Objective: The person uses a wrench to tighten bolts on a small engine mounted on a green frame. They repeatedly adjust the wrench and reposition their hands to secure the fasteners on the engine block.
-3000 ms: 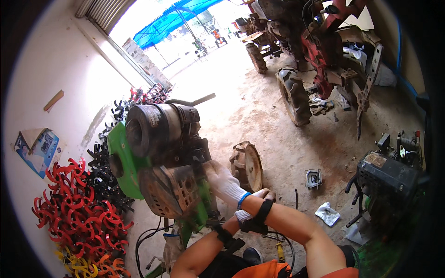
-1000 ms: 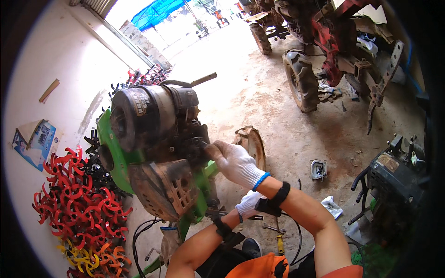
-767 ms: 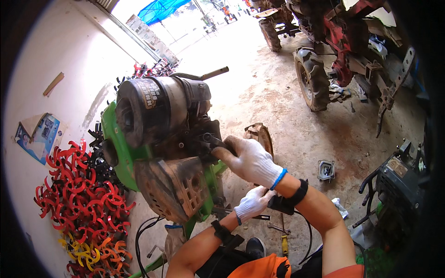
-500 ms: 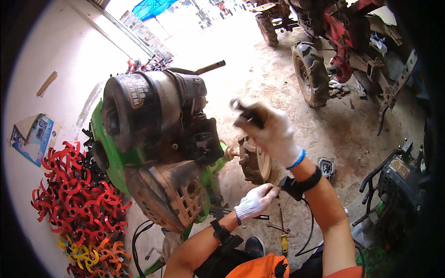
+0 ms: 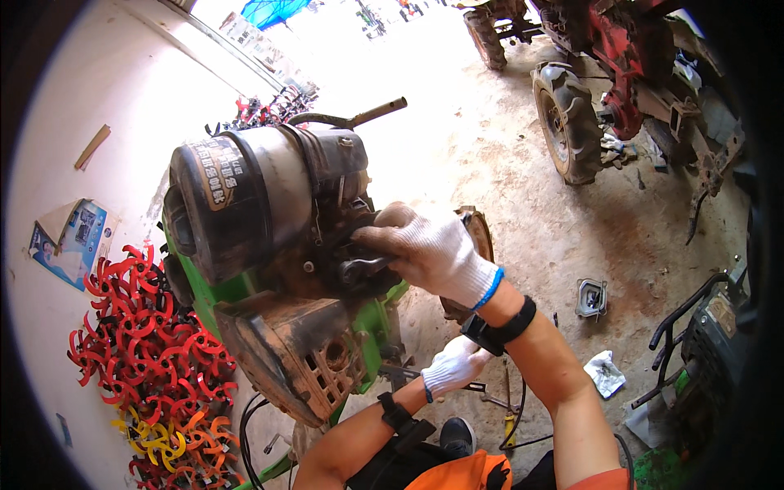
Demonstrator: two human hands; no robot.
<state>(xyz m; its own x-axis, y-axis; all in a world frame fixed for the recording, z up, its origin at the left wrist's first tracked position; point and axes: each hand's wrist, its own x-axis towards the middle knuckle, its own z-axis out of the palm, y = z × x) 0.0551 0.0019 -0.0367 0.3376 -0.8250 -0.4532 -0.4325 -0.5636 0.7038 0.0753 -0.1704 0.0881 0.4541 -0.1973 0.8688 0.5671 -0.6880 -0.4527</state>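
Now the right hand (image 5: 438,251) has its tool (image 5: 365,267) back at the engine (image 5: 265,208).

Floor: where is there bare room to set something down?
Bare floor lies between the large treaded tyre at upper right and the metal tray. Crowded: by the red curved blades at left, and around the engine, beside the right hand.

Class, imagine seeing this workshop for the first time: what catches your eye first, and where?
The heap of bright red curved blades by the wall at lower left would probably draw the eye first. Next comes the bulky green-and-black machine left of centre, with the white-gloved right hand holding a dark tool at its side. A red machine with a dirty wheel stands upper right.
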